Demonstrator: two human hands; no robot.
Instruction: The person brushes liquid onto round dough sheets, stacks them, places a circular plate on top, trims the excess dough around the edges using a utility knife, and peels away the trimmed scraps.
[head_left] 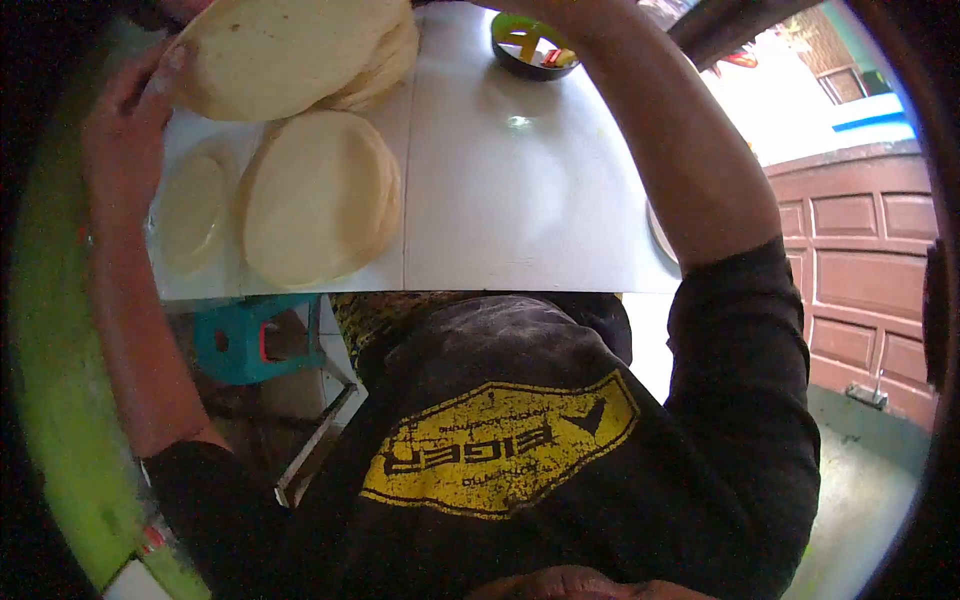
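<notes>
My left hand [148, 100] is at the upper left, its fingers closed on the edge of a pale, round flatbread [270, 60]. This flatbread is tilted over a pile of similar flatbreads [385, 75]. Nearer to me lies another stack of round flatbreads [315, 200] on the white table [510, 210]. A single thinner-looking round piece [193, 213] lies left of that stack. My right forearm reaches across the table's right side to the top edge, where the hand is cut off from view.
A dark bowl [535, 65] with a green inside and yellow and red items stands at the back, near my right forearm. Below the table's left side is a teal plastic stool [235, 345]. A brown panelled door [860, 270] is at the right.
</notes>
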